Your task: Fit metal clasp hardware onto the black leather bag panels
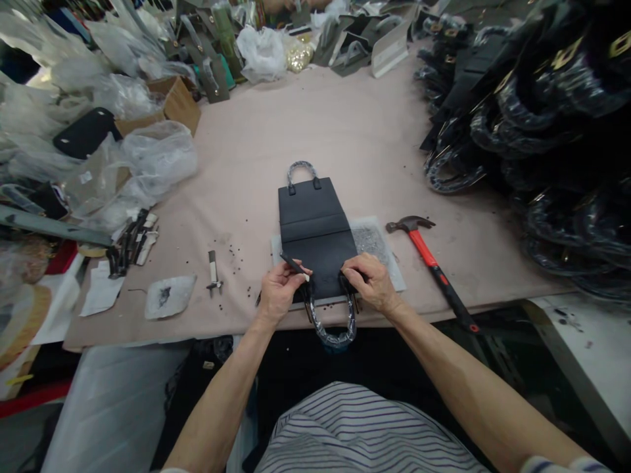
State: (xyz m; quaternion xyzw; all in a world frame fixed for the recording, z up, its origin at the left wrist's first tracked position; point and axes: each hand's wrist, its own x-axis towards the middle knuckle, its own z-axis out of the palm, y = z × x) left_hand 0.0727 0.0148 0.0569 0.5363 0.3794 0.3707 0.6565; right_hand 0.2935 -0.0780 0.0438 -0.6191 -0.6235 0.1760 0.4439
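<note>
Pinkish table point(236, 157): wide bare stretch beyond panel, hemmed by heap of black bags point(517, 131) at right, clear plastic bags point(160, 161) at left. Black bag panel point(315, 230) lies near table's front edge, near handle point(335, 339) hanging past it. Hammer point(428, 255) to right, grip end over edge. Right hand point(371, 279): fingers closed on near handle's right end. Left hand point(282, 289): thumb and fingers pinched around slim dark tool point(290, 261).

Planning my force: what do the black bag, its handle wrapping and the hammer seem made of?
Black bag: smooth, matte, creased across; perhaps leather or imitation. Handle wrapping: glossy, wrinkled, likely clear plastic film. Hammer: dark, dull head, probably steel; shaft red and black, perhaps rubber or plastic.
</note>
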